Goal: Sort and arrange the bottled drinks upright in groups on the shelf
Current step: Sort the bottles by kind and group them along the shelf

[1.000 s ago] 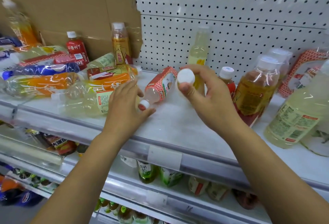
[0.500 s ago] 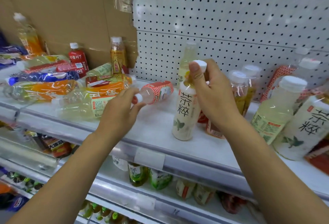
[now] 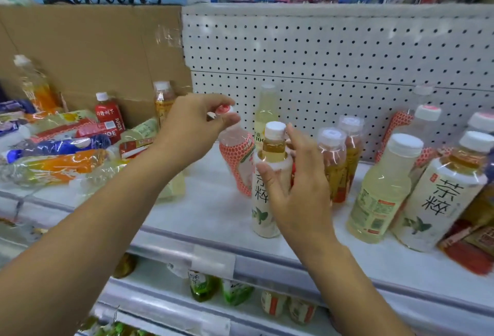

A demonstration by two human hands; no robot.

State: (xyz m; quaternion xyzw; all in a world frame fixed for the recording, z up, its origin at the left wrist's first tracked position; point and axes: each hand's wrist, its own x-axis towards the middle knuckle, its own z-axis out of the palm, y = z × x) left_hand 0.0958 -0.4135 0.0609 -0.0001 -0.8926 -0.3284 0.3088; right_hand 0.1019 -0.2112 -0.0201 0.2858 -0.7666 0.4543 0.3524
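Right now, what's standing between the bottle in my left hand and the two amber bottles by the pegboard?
In the head view, the white-labelled tea bottle stands there upright, with the right hand open beside it.

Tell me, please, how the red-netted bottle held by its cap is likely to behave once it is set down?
The red-netted bottle hangs tilted from the left hand, so it may tip if released early. It looks tall and narrow, probably easy to knock against the white tea bottle beside it. Its glossy plastic wrap could be slippery.

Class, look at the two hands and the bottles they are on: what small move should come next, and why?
Probably stand the red-patterned bottle down on the shelf: the left hand pinches its cap, tilted and not set down, while the right hand opens beside the upright white tea bottle.
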